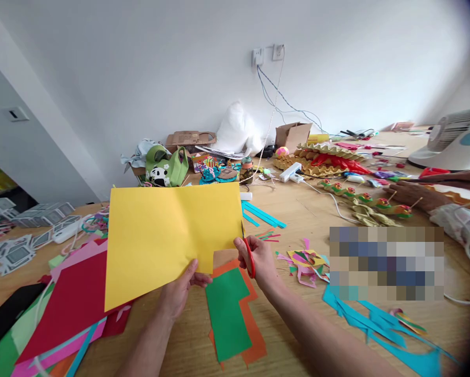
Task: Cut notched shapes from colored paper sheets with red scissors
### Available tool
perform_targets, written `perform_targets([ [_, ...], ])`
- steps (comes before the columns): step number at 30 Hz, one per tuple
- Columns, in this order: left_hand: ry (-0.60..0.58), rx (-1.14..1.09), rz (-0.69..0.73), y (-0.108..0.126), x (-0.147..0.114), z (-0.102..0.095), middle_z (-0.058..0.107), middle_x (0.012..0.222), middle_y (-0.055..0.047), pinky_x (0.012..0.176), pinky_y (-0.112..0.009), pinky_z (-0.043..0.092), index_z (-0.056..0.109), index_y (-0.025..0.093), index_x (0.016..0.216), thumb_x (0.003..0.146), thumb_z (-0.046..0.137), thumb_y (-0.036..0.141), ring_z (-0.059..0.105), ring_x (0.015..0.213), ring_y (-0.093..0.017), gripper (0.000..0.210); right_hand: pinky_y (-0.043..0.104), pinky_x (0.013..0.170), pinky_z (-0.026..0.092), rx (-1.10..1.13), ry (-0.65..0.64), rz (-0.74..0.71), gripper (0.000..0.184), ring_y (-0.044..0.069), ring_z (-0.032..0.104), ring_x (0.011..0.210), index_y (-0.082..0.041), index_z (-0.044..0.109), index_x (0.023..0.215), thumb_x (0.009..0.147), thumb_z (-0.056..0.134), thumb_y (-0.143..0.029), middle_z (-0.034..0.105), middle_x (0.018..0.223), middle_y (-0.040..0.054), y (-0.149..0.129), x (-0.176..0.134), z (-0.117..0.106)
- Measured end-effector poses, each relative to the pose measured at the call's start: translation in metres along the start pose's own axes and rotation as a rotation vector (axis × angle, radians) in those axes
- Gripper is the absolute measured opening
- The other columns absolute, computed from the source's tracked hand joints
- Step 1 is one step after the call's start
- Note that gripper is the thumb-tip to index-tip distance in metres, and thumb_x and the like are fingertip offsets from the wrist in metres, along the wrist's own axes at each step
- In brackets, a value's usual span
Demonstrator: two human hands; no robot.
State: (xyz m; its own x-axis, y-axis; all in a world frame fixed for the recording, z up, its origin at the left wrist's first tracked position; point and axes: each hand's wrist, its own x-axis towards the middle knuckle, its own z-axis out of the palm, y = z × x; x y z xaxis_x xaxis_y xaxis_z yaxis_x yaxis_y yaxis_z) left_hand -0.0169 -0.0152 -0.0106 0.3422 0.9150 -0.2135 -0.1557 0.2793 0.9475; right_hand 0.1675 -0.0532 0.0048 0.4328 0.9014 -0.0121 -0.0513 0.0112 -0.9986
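Observation:
A large yellow sheet of paper is held up over the table, with a notch cut from its lower right corner. My left hand pinches its bottom edge, thumb in front and fingers behind. In my right hand is a pair of red-handled scissors, blades pointing up beside the sheet's right edge. Whether the blades touch the paper I cannot tell. Below the hands, a green paper piece lies on a slightly larger orange paper piece, both with stepped outlines.
Coloured sheets, including a dark red one, are stacked at left. Blue paper scraps and mixed offcuts lie at right. Another person's hand rests near a white fan. A power strip trails a white cord.

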Motion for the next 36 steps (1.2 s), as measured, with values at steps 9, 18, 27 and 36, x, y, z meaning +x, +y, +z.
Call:
perform_targets([
  [9, -0.003, -0.017, 0.006, -0.0020, 0.0011, -0.0010, 0.069, 0.059, -0.007, 0.059, -0.032, 0.049, 0.060, 0.012, 0.072, 0.064, 0.071, 0.043, 0.065, 0.058, -0.020, 0.034, 0.018, 0.030, 0.029, -0.012, 0.009, -0.003, 0.046, 0.009, 0.046, 0.035, -0.021, 0.037, 0.057, 0.067, 0.063, -0.057, 0.044, 0.044, -0.0055, 0.0006, 0.0001, 0.0000],
  [18, -0.013, -0.010, -0.001, -0.0012, 0.0001, -0.0015, 0.069, 0.058, -0.007, 0.059, -0.031, 0.048, 0.060, 0.013, 0.072, 0.065, 0.071, 0.044, 0.064, 0.057, -0.020, 0.034, 0.018, 0.030, 0.028, -0.015, 0.025, -0.003, 0.049, 0.008, 0.045, 0.033, -0.021, 0.035, 0.057, 0.066, 0.065, -0.058, 0.043, 0.042, -0.0066, 0.0019, -0.0014, 0.0000],
  [27, -0.012, 0.004, -0.004, -0.0003, -0.0002, -0.0005, 0.069, 0.059, -0.008, 0.059, -0.032, 0.049, 0.058, 0.013, 0.074, 0.065, 0.070, 0.045, 0.064, 0.058, -0.020, 0.036, 0.017, 0.030, 0.029, 0.009, 0.049, 0.014, 0.051, 0.007, 0.041, 0.030, -0.021, 0.033, 0.056, 0.063, 0.067, -0.058, 0.040, 0.038, -0.0083, 0.0044, 0.0018, 0.0010],
  [36, -0.014, -0.023, -0.001, -0.0017, 0.0007, -0.0016, 0.069, 0.058, -0.006, 0.057, -0.030, 0.049, 0.061, 0.012, 0.073, 0.064, 0.072, 0.043, 0.064, 0.057, -0.019, 0.033, 0.016, 0.030, 0.030, -0.026, 0.012, 0.026, 0.048, 0.008, 0.044, 0.032, -0.020, 0.036, 0.058, 0.067, 0.064, -0.058, 0.042, 0.041, -0.0073, 0.0019, 0.0002, -0.0009],
])
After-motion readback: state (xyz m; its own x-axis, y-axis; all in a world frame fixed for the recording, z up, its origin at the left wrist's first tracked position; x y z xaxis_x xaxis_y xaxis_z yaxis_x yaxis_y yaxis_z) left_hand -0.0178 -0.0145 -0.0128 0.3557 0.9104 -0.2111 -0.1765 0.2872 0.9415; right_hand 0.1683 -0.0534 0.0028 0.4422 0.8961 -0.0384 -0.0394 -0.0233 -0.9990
